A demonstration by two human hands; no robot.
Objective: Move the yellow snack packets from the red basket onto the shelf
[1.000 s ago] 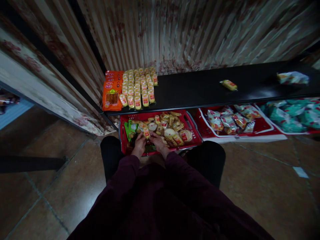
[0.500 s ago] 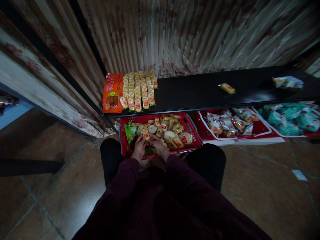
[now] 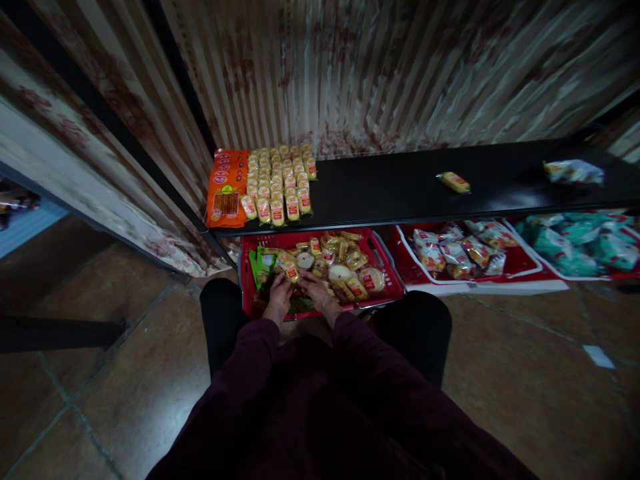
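Both hands are over the near left part of a red basket (image 3: 395,288) full of wrapped snacks. A small yellow wrapped cake (image 3: 291,273) with a red label sits between my fingertips. My left hand (image 3: 280,296) is closed on its left side. My right hand (image 3: 316,291) has its fingers against the right side of the same cake. Around them in the basket lie green packets (image 3: 263,264), round pale cakes (image 3: 340,273) and more yellow wrapped cakes (image 3: 356,288). My palms hide what lies beneath them.
On the black shelf (image 3: 375,190) stand rows of yellow wrapped cakes (image 3: 277,187) beside an orange packet (image 3: 227,190). One wrapped cake (image 3: 455,182) and a pale packet (image 3: 574,172) lie further right. Red baskets with snack bags (image 3: 456,257) and teal bags (image 3: 575,247) stand below the shelf.
The cake has shifted slightly between my fingertips. The whole view has dropped a few pixels; both hands stay at the same part of the basket.
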